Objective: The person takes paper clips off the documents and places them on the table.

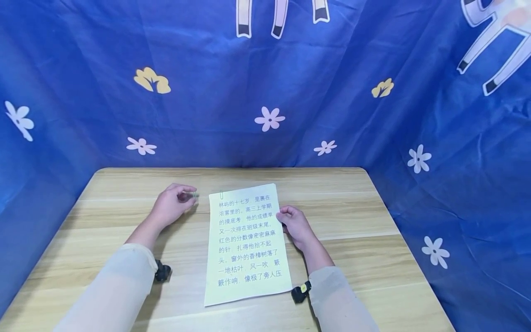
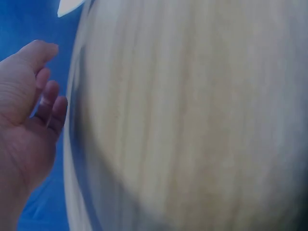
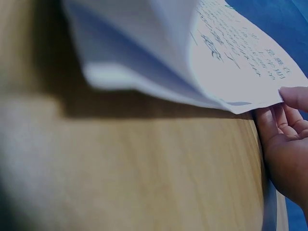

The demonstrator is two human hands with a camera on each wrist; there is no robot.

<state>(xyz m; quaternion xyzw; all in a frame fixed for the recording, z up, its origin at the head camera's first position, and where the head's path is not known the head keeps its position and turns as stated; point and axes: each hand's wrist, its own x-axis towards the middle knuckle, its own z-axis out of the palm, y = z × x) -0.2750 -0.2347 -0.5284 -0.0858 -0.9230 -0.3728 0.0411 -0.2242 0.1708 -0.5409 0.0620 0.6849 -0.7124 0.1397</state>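
Note:
A stack of printed sheets of paper (image 1: 244, 244) with large Chinese text lies in the middle of the table. A green paper clip (image 1: 221, 195) sits on its top left edge. My right hand (image 1: 296, 226) pinches the right edge of the sheets, thumb on top and fingers beneath; in the right wrist view the near part of the sheets (image 3: 240, 53) bows up and parts into layers. Left of the stack, my left hand (image 1: 174, 203) pinches a small pale green paper clip (image 1: 195, 196) between thumb and fingertips. In the left wrist view that clip is hidden.
The wooden table (image 1: 365, 267) has rounded far corners. Blue curtains (image 1: 207, 101) with white flowers and yellow shapes hang behind it and at both sides. Each wrist wears a small black camera, like the one on the left (image 1: 162, 271).

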